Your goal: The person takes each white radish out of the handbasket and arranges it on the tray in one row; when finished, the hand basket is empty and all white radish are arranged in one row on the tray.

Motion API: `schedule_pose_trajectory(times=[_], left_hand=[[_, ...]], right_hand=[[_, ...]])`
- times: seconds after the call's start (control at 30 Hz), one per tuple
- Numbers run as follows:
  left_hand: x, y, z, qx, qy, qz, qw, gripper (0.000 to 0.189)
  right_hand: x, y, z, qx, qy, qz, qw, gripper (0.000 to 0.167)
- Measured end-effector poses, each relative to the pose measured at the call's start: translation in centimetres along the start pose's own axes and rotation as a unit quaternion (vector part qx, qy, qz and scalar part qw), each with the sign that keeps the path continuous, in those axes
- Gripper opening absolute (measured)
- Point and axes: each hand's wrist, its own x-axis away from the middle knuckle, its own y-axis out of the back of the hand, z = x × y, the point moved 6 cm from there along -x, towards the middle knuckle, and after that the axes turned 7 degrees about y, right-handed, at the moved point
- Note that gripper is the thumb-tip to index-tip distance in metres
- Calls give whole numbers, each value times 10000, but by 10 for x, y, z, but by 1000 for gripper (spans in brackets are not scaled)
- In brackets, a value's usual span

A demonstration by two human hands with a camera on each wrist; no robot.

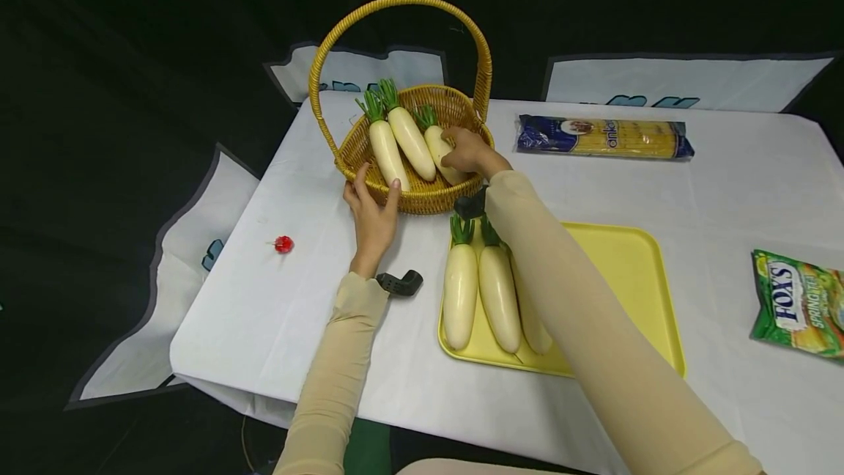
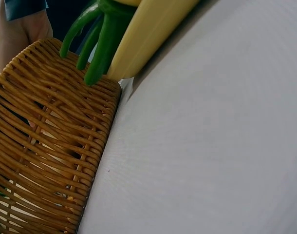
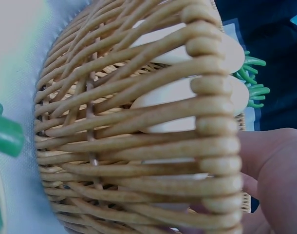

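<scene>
My right hand (image 1: pixel 465 150) reaches into the wicker basket (image 1: pixel 425 204), its fingers and thumb around a white radish (image 1: pixel 437 144) with green tops. Two other white radishes (image 1: pixel 410 141) lie beside it, tops toward the back rim. At the basket's front left, my left hand (image 1: pixel 374 222) holds the rim, thumb and fingers spread along it. The left wrist view shows the basket's woven side (image 2: pixel 51 126) but not that hand's fingers. In the right wrist view, the weave (image 3: pixel 139 122) partly hides the radishes and the fingers of the right hand (image 3: pixel 280 170).
Several more white radishes (image 1: pixel 460 297) lie on a yellow tray (image 1: pixel 626 270), partly under my right forearm. A pasta packet (image 1: pixel 603 138) lies at the back right, a green Fox's candy bag (image 1: pixel 801 305) at the right edge. A small red lollipop (image 1: pixel 283 244) lies left of the basket.
</scene>
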Motion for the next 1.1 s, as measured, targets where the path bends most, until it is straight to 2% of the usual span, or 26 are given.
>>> schedule_pose_trajectory(times=[0.5, 0.8, 1.0, 1.1], left_hand=[[-1, 0, 1, -34, -68, -41, 10000, 67], [-1, 0, -1, -66, -55, -19, 10000, 70], [0, 0, 0, -76, 8, 18, 10000, 71], [0, 0, 0, -70, 27, 17, 10000, 71]], right_hand=[[1, 1, 1, -192, 40, 43, 9998, 57], [3, 2, 1, -901, 23, -50, 9959, 57], [4, 3, 0, -1127, 113, -36, 9936, 57], [5, 4, -1, -1461, 160, 30, 9891, 56]])
